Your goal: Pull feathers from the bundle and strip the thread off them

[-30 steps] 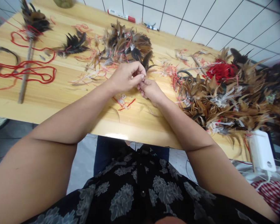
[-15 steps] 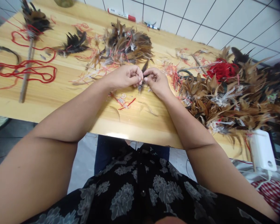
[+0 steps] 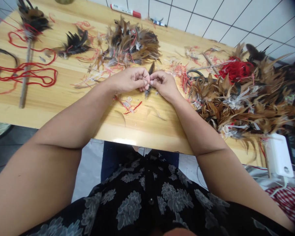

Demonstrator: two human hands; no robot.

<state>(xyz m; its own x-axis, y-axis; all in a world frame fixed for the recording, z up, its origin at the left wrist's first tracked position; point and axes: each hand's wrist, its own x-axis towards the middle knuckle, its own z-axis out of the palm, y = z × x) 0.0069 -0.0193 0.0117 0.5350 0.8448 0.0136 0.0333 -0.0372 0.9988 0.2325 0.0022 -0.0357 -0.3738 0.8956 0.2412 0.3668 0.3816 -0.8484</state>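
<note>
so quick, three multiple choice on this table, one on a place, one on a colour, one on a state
1. Where does the large heap of brown feathers lie on the light wooden table?
A) right side B) left end C) under the hands
2. What colour is the looped thin cord at the left end?
A) blue B) red C) green
3. How are the left hand and right hand set on the small dark feather?
A) flat and open B) apart from it C) pinching it together

1 A, it spreads beyond the right hand.
2 B, its loops show red.
3 C, the fingertips meet on it.
</note>
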